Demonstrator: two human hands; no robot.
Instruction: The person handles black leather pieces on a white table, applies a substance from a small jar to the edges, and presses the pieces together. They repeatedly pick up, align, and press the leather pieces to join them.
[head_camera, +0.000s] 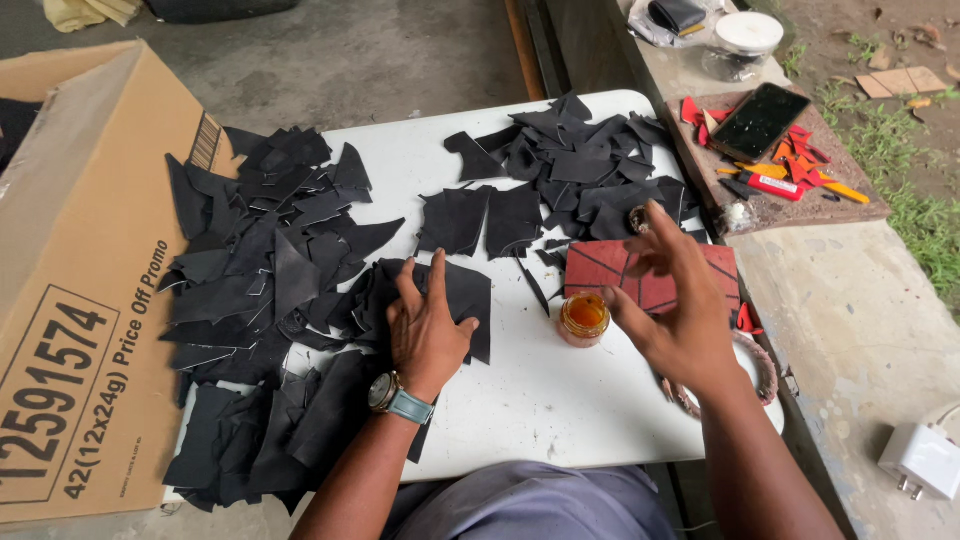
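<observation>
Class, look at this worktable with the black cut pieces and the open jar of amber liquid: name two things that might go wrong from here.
1. The right hand hovers just beside the small open jar of amber liquid; a careless sweep might tip it onto the white table and the black pieces.
2. The phone lies on a board among red scraps near the ledge's edge; a knock could send it off.

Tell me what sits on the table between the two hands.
Head view: between the left hand and right hand stands a small open jar of orange glue on the white table.
</observation>
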